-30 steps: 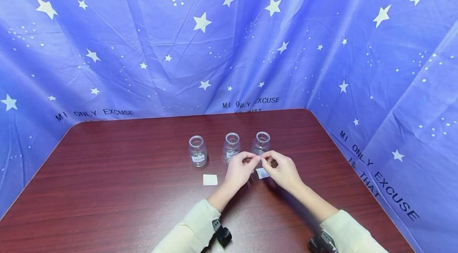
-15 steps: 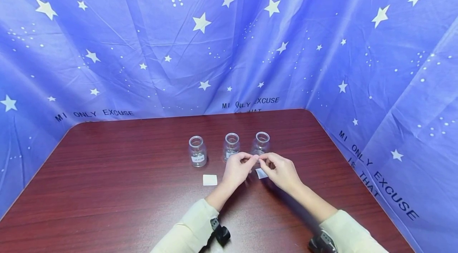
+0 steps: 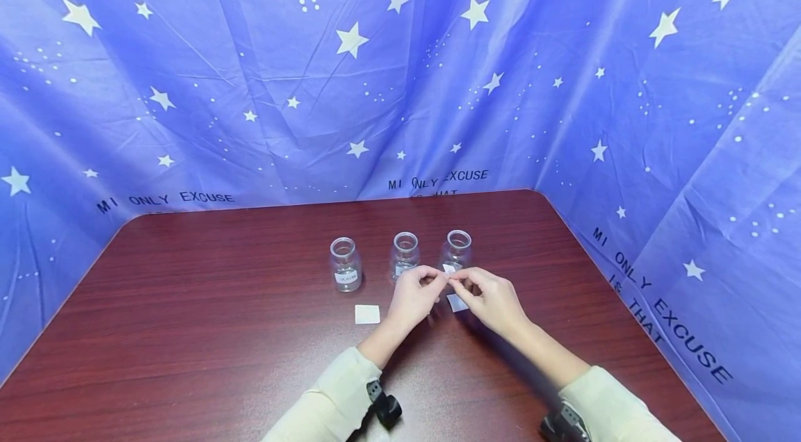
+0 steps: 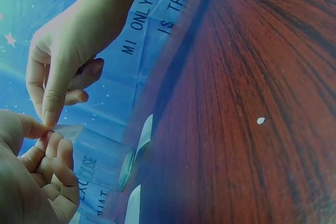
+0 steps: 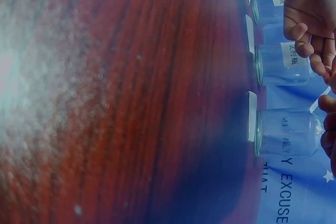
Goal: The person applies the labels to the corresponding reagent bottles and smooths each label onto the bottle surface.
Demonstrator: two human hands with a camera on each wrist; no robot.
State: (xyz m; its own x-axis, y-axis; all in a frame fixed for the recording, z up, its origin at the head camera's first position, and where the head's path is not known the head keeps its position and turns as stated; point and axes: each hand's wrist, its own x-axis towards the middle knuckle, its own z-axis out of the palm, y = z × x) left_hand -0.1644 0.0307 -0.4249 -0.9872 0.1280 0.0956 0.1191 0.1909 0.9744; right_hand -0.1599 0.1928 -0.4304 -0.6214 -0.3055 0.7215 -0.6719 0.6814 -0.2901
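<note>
Three clear glass jars stand upright in a row: a left jar [image 3: 343,264], a middle jar [image 3: 403,260] and a right jar [image 3: 462,254]. White labels with dark writing are on the left and middle jars. My left hand [image 3: 413,297] and right hand [image 3: 496,301] meet fingertip to fingertip just in front of the right jar. Between their thumbs and forefingers they pinch a small white label [image 3: 450,267], seen nearly edge-on in the right wrist view. The fingertips hide part of it. In that view the right jar [image 5: 287,134] shows no label on its side.
White paper pieces lie on the dark red table [image 3: 206,317]: a left piece [image 3: 367,315] and a right piece [image 3: 457,303]. The right wrist view shows another paper piece [image 5: 250,34] before the middle jar. A starry blue curtain [image 3: 250,67] borders the table behind and at the sides.
Both hands have shifted slightly left, their fingertips still together. The small white label has turned so that more of its face shows above the fingers. The jars have stayed put.
</note>
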